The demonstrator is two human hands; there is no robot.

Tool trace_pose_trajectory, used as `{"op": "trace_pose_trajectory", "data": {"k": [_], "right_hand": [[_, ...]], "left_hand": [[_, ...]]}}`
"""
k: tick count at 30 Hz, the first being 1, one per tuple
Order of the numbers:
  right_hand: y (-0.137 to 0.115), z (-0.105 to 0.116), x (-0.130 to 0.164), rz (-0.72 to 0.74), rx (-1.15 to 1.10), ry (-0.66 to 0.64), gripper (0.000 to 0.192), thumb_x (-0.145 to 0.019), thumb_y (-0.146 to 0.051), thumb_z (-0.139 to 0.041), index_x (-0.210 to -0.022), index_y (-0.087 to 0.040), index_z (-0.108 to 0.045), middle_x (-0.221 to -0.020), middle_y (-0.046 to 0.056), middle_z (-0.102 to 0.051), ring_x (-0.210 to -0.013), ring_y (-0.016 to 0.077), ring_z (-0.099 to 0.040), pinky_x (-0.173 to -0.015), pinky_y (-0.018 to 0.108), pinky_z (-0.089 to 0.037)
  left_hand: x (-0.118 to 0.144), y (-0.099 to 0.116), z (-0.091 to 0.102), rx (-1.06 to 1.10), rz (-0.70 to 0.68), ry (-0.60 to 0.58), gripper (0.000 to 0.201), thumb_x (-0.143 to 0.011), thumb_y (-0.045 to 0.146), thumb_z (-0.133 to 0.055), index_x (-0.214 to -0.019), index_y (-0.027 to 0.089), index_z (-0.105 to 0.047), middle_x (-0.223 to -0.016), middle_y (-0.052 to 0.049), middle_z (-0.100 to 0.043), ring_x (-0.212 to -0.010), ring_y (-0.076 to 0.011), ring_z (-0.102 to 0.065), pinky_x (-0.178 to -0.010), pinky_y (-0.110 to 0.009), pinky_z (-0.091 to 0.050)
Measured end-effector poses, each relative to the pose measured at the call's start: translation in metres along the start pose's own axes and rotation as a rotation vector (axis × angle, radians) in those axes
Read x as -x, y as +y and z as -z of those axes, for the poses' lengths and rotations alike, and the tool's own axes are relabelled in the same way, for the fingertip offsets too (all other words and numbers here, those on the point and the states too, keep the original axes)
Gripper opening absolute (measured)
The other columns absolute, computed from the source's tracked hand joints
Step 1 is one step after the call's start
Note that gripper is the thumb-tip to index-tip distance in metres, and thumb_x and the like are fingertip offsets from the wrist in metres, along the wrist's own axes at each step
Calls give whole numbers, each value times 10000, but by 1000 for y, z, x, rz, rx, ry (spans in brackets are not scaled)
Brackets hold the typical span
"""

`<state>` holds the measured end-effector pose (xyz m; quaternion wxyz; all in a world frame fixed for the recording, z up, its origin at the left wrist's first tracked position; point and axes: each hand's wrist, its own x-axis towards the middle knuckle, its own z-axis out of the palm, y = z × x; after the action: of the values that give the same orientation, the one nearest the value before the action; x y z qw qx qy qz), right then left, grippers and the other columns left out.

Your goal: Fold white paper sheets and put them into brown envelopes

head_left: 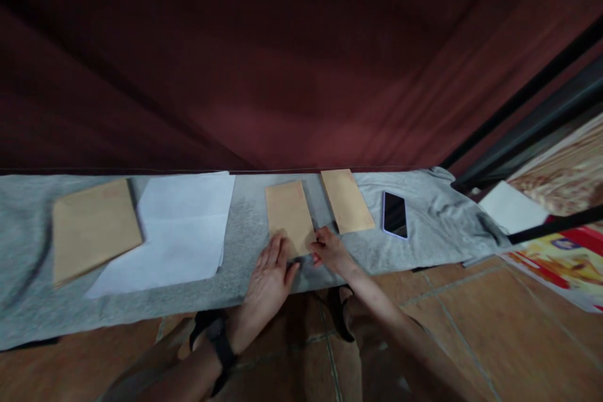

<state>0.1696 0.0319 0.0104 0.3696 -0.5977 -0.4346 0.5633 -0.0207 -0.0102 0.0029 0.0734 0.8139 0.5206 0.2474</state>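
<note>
A brown paper envelope (288, 210) lies on the grey cloth (249, 226) in front of me. My left hand (270, 271) rests on its lower left part, fingers stretched out and thumb apart. At the lower right corner, the curled fingers of my right hand (330, 249) pinch the envelope's edge. Just right of it is a second brown envelope (347, 202), untouched. The fingertips of my right hand are partly hidden.
White paper sheets (186, 226) and a stack of larger brown envelopes (97, 226) lie at left. A phone (394, 215) lies on the right. Behind hangs a dark red curtain (282, 88). A colourful box (563, 264) stands beyond the cloth's right end, above the tiled floor (452, 308).
</note>
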Motion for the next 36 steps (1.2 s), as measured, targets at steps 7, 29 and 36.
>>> {"op": "trace_pose_trajectory", "data": {"k": [7,29,36], "right_hand": [[-8,1,-2,75,-110,9,235,-742,-286,-611,-844,-258,-402,-627,-98,-498,-471,97,-475,-413,221,-460],[-18,8,7,-26,-198,-14,164,-772,-271,-669,-879,-249,-547,-715,-42,-575,-566,129,-577,-539,285,-562],[-11,1,2,-22,-145,23,352,-715,-325,-711,-1005,-238,-532,-705,-66,-568,-537,117,-571,-486,243,-532]], "left_hand": [[-22,-20,-3,574,344,142,689,-925,346,-561,-1560,232,-320,-1566,-152,-435,-1427,-281,-450,-1123,-466,-449],[-41,-15,26,1180,793,-44,785,-807,316,-744,-1503,207,-399,-933,-56,-736,-698,-182,-705,-566,-296,-578],[-42,-19,19,1257,823,-38,927,-664,275,-799,-1493,163,-398,-751,22,-698,-612,-177,-686,-594,-325,-601]]}}
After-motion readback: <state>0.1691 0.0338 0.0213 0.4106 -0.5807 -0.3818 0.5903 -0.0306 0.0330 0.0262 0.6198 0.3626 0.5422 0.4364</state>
